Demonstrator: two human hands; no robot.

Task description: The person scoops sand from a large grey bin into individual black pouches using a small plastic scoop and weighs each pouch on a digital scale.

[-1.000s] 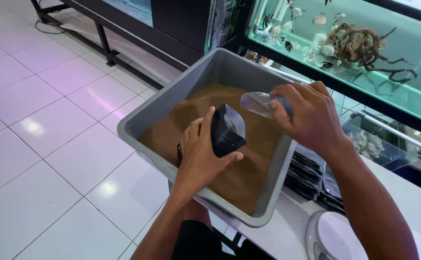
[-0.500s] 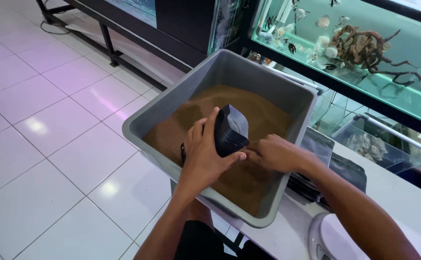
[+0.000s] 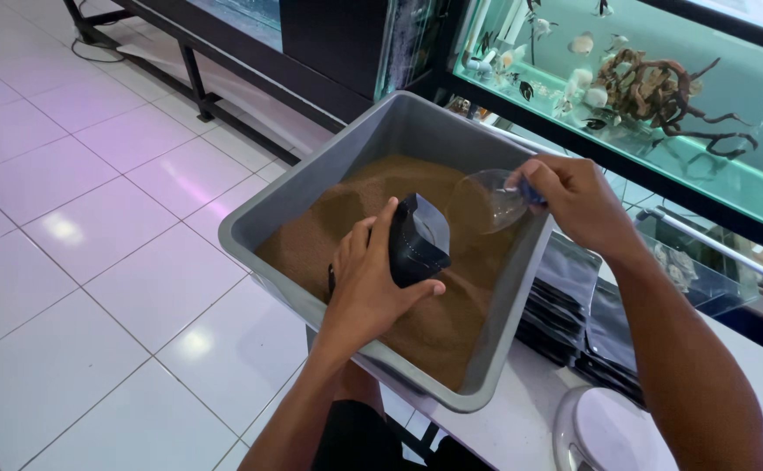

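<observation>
A long fish tank (image 3: 660,113) with driftwood and fish ran along the back, above the white tiled floor (image 3: 76,235); nearer you, a grey tub (image 3: 372,144) sat tilted on the white counter (image 3: 530,392), filled with brown granules (image 3: 346,209); a stack of dark pouches (image 3: 573,318) lay just beside its right wall; your left hand (image 3: 368,283) was clamped around a small black pouch (image 3: 416,244), held upright over the granules, mouth open; your right hand (image 3: 573,196) gripped a clear plastic scoop (image 3: 484,201) just above the pouch's mouth; the hands stayed apart.
</observation>
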